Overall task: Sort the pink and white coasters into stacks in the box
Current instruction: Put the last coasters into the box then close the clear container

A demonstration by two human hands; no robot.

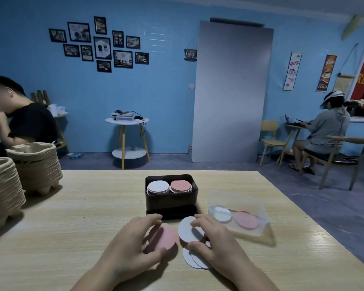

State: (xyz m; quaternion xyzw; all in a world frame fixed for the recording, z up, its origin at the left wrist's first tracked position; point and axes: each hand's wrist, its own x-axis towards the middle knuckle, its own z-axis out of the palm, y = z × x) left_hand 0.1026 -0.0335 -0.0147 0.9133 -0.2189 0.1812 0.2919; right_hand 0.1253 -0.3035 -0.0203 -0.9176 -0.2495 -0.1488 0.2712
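Wooden table [72,217] — each hand grips one coaster.

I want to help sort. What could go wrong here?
The right hand covers several overlapping white coasters, so it might lift more than one. The left hand holds a pink coaster; it could land on the black box's white stack instead of the pink stack.

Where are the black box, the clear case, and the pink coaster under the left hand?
black box [171,201]: head view, on its front wall.
clear case [259,206]: head view, on its raised lid.
pink coaster [165,237]: head view, on its exposed top face, by the left hand [132,244].
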